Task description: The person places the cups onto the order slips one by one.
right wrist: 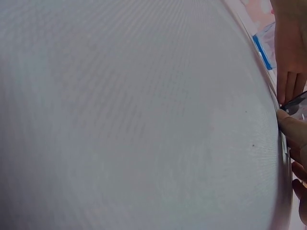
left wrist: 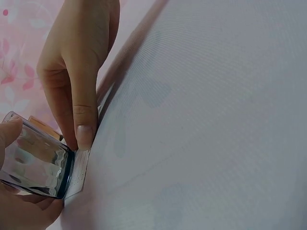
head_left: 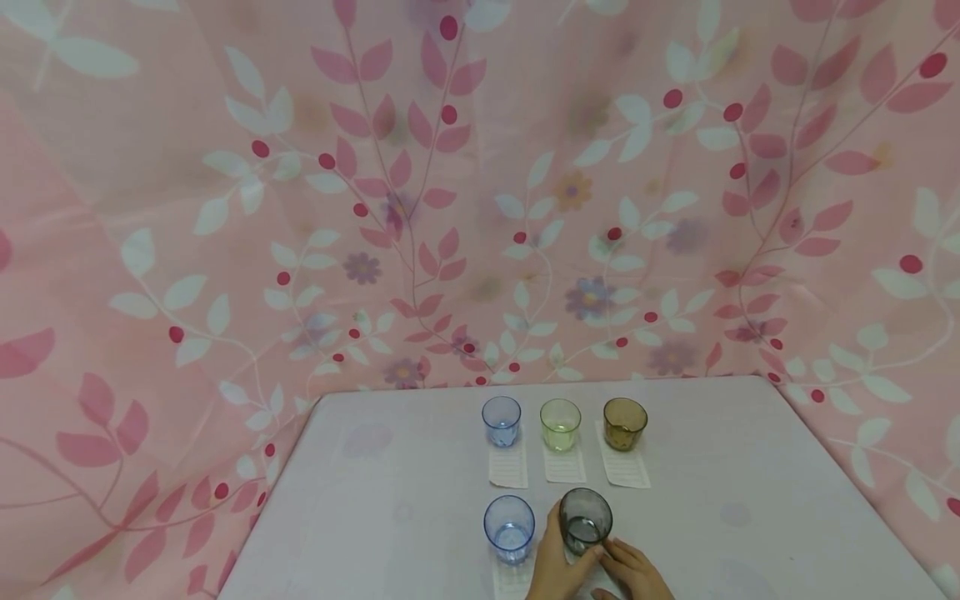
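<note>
A dark grey glass tumbler (head_left: 586,523) stands near the front of the table. My left hand (head_left: 557,560) holds it, thumb on the near side and fingers round the left. In the left wrist view the tumbler (left wrist: 38,158) is seen side-on, its base against a white printed paper slip (left wrist: 78,177). My right hand (head_left: 636,573) is at the tumbler's lower right; in the left wrist view its thumb and finger pinch the slip's edge by the base. The right wrist view shows only part of the tumbler (right wrist: 296,106) and both hands at its edge.
A blue glass (head_left: 510,531) on a paper slip (head_left: 512,581) stands left of the hands. Farther back stand a light blue glass (head_left: 501,422), a green glass (head_left: 560,426) and an amber glass (head_left: 625,425), with slips in front. A floral cloth (head_left: 480,208) hangs behind the white table (head_left: 360,500).
</note>
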`<state>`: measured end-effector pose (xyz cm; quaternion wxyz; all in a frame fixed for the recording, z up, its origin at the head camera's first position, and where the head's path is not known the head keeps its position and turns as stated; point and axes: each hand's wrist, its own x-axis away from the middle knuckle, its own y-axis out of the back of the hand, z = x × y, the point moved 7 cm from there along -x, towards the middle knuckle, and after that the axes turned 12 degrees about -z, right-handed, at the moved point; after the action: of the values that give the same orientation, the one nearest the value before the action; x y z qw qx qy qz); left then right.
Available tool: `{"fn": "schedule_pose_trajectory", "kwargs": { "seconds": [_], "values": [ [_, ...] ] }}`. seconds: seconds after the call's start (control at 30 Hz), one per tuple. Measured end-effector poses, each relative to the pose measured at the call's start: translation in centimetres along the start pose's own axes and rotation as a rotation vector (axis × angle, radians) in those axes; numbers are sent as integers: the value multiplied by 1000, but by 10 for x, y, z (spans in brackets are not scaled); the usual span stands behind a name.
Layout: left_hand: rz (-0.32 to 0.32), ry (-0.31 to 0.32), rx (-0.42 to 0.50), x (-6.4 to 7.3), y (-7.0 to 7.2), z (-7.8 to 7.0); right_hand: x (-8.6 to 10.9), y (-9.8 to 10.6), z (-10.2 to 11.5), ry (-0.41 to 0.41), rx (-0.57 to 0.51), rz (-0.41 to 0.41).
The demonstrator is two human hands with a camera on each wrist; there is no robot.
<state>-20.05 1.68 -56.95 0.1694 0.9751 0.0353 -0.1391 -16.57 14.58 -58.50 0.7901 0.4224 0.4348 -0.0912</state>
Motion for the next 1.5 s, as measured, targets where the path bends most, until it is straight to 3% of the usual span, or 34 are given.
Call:
{"fn": "schedule_pose_trajectory", "kwargs": {
  "seconds": [0.3, 0.53, 0.83, 1.03, 1.33, 1.5],
  "values": [
    [-26, -7, -27, 1, -1, 1, 3, -1, -2, -1, -7, 1],
    [-31, -57, 4, 0, -2, -1, 4, 0, -2, -15, -1, -19],
    [-15, -33, 10, -1, -6, 3, 4, 0, -2, -13, 1, -8],
    [-22, -72, 3, -1, -5, 0, 2, 1, -2, 13, -10, -6],
    [8, 16, -13, -2, -8, 5, 1, 3, 0, 29, -16, -12],
    [-2, -1, -3, -3, -8, 5, 2, 2, -2, 9, -5, -6]
  ]
}}
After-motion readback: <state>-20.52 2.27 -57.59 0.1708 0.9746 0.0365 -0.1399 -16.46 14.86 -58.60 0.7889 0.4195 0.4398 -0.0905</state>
